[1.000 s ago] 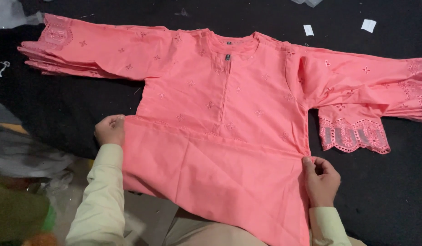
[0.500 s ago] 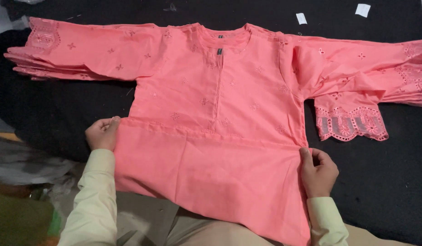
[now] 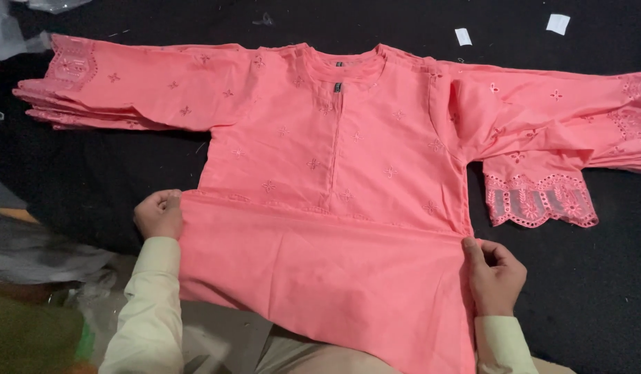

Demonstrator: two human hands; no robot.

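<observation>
Folding the coral-pink embroidered cotton tunic (image 3: 348, 173) on the black surface (image 3: 126, 166): my left grip (image 3: 159, 213) at 9 o'clock and right grip (image 3: 495, 275) at 3 o'clock pinch its fold edges; next I judge the hem needs carrying toward 12.

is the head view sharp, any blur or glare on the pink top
Head view: the pink top is sharp enough to show its embroidered flowers, evenly lit with no glare; the black table goes nearly featureless; the clutter at lower left is smeared and out of focus; both the left hand and right hand look crisp.
</observation>
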